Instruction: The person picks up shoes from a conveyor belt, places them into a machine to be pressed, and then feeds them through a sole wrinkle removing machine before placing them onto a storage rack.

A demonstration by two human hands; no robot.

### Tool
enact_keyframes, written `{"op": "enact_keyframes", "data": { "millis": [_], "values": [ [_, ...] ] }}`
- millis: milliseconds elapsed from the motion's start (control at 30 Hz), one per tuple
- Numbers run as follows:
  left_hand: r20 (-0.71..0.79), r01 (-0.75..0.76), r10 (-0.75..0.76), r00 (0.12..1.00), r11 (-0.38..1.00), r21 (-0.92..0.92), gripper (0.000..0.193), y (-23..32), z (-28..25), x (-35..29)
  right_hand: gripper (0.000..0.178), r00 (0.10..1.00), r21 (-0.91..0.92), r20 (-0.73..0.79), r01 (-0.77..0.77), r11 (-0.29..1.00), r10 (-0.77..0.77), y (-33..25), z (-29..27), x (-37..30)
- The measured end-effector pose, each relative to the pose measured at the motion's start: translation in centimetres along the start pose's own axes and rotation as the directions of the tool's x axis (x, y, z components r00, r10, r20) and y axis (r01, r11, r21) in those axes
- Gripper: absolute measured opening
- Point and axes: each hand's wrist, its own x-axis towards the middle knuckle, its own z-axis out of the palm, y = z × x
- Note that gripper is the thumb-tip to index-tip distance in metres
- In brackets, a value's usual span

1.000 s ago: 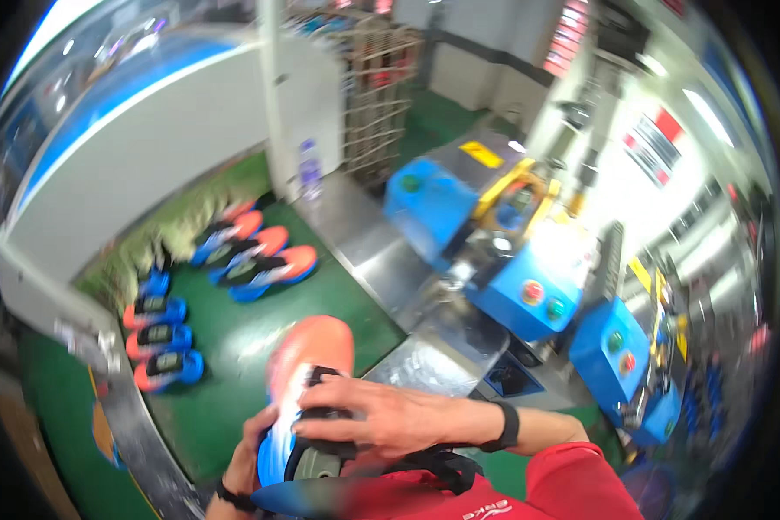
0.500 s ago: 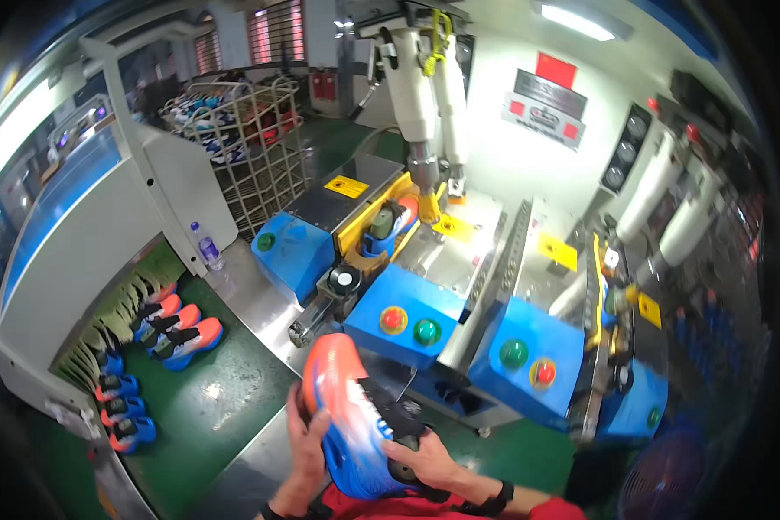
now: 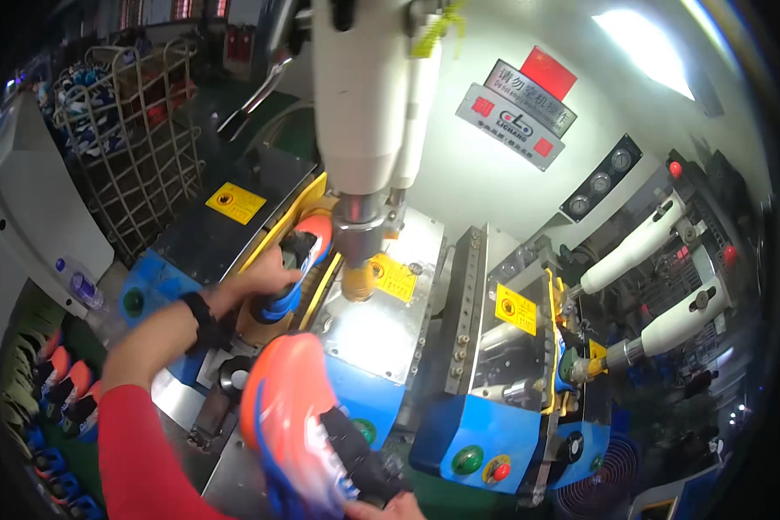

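My left hand (image 3: 264,276) reaches forward into the left press station. Its fingers are closed round the collar of an orange-and-blue sneaker (image 3: 317,232) that sits between yellow side pads (image 3: 279,224). At the lower edge my right hand (image 3: 388,508) holds a second sneaker (image 3: 288,394), orange at the toe and blue at the heel, tilted toe up in front of the machine. Only part of that hand shows. A white press cylinder (image 3: 361,104) with a metal rod hangs just right of the clamped sneaker, raised off it.
Blue housings with green (image 3: 468,459) and red buttons (image 3: 497,471) stand ahead. More cylinders (image 3: 634,245) lean over the right station, where another sneaker is partly hidden. Several sneakers (image 3: 76,381) lie on the green conveyor at left, near a bottle (image 3: 80,284) and a wire cart (image 3: 139,147).
My left hand has let go of the held sneaker and moved forward onto the one in the press. My right hand keeps the first sneaker. The view has moved closer to the machine.
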Motion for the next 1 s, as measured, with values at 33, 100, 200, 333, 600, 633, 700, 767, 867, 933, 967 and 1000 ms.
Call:
{"op": "enact_keyframes", "data": {
  "millis": [33, 100, 200, 333, 600, 633, 700, 767, 867, 933, 967, 1000],
  "values": [
    [0.186, 0.149, -0.116, 0.976, 0.973, -0.177, 0.07, 1.4, -0.6, 0.9, 0.056, 0.998, 0.008, -0.048, -0.035, 0.999, 0.036, 0.6, 0.3, 0.8],
    [0.306, 0.312, -0.183, 0.934, 0.837, -0.45, 0.061, 1.1, -4.1, 1.8, 0.05, 0.982, 0.166, -0.061, -0.165, 0.972, 0.177, -1.5, 1.1, 1.9],
    [0.303, 0.338, -0.164, 0.939, 0.614, -0.713, 0.053, 2.7, -9.7, -4.3, 0.042, 0.991, 0.112, -0.083, -0.097, 0.989, 0.107, -0.2, 0.2, 4.3],
    [-0.186, -0.081, -0.246, 0.951, 0.382, -0.921, 0.065, -4.0, -10.3, -21.6, 0.024, 0.996, 0.277, -0.033, -0.072, 0.958, 0.084, -4.6, 2.9, 11.1],
    [-0.306, -0.051, -0.766, 0.565, 0.338, -0.94, 0.062, -11.8, -4.9, -47.9, 0.053, 0.853, -0.333, -0.517, -0.12, 0.935, -0.075, -7.5, 5.2, 39.7],
    [-0.269, -0.006, -0.832, 0.485, 0.305, -0.952, 0.058, -11.2, -3.5, -49.0, 0.059, 0.623, -0.547, -0.704, -0.168, 0.82, -0.342, -3.4, 7.5, 41.6],
    [-0.196, 0.084, -0.943, 0.269, 0.226, -0.971, 0.054, -10.1, -1.1, -53.3, 0.052, 0.648, -0.608, -0.646, -0.117, 0.786, -0.403, -1.9, 8.1, 43.2],
    [-0.132, 0.14, -0.991, 0.019, 0.134, -0.981, 0.053, -8.6, 0.4, -58.5, 0.033, 0.772, -0.418, -0.581, -0.009, 0.908, -0.259, -1.2, 7.4, 45.8],
    [0.271, 0.201, -0.96, 0.074, -0.251, -0.947, 0.057, -12.5, 5.0, -67.5, 0.012, 0.886, -0.965, -0.221, -0.136, 0.225, -0.409, -1.9, 3.5, 47.6],
    [0.079, 0.177, -0.995, 0.065, -0.067, -0.982, 0.067, -9.9, 6.0, -68.6, 0.029, 0.862, -0.424, -0.506, -0.221, 0.878, -0.027, -2.7, 6.8, 46.9],
    [-0.077, 0.139, -0.978, 0.196, 0.105, -0.985, 0.067, -8.1, 5.9, -64.6, 0.037, 0.702, -0.306, -0.694, -0.089, 0.948, -0.158, -3.5, 7.4, 46.8],
    [-0.092, 0.127, -0.975, 0.201, 0.119, -0.985, 0.067, -6.5, 5.0, -61.6, 0.043, 0.732, -0.43, -0.647, -0.121, 0.895, -0.212, -3.5, 8.3, 45.1]
  ]
}}
